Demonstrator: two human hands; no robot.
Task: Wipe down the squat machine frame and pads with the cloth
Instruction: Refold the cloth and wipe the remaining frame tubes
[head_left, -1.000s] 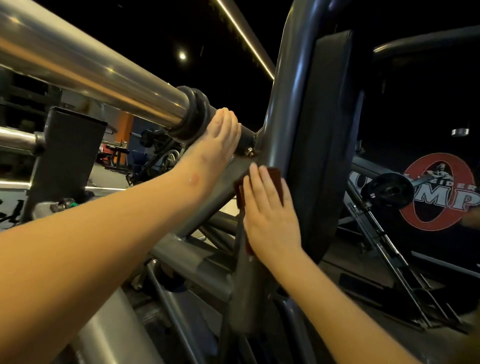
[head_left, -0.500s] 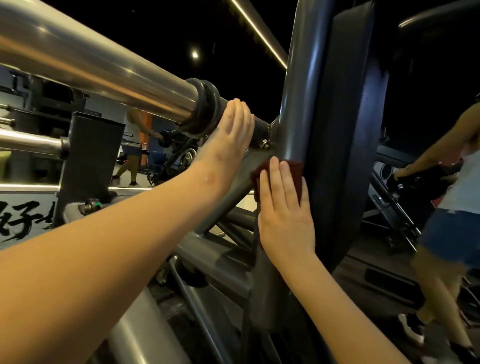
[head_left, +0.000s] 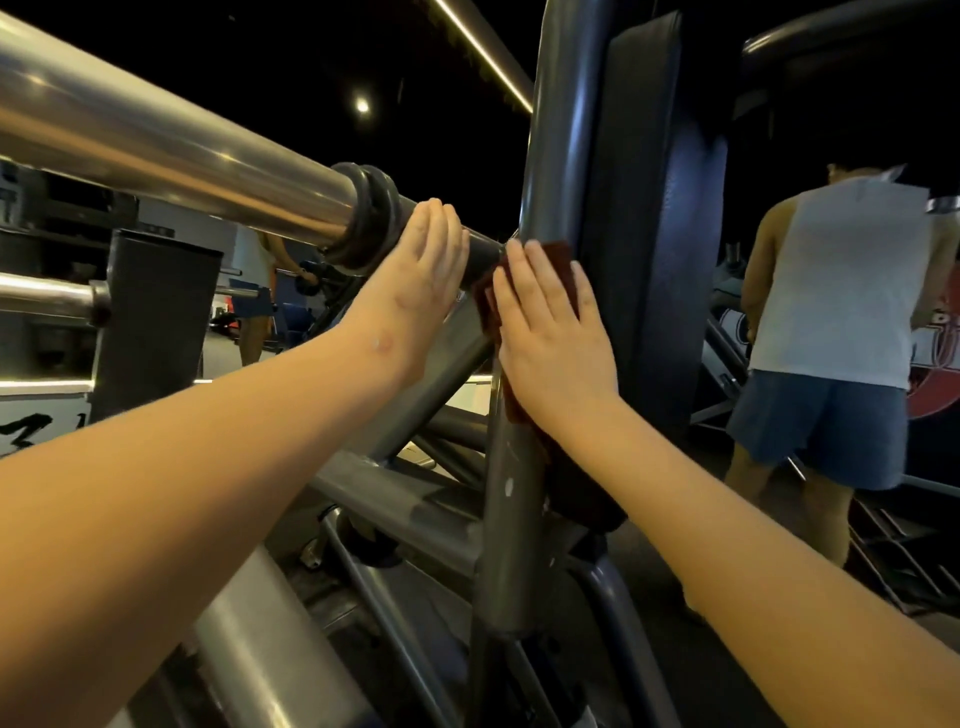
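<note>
While my right hand (head_left: 556, 343) lies flat with fingers straight, it presses the dark red cloth (head_left: 561, 260) against the grey upright frame tube (head_left: 550, 130), where the chrome bar (head_left: 182, 150) meets it. The cloth's edges show above and left of my fingers, just beside the black back pad (head_left: 644, 208). My left hand (head_left: 421, 291), fingers straight and together, rests on the bar's dark end just past the rubber collar (head_left: 371, 218), gripping nothing. A person in a white tank top (head_left: 841, 280) stands at right.

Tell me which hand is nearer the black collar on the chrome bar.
Left. The left hand rests right beside the black collar, on the dark shaft. The right hand presses the cloth flat on the upright frame tube, farther right.
</note>
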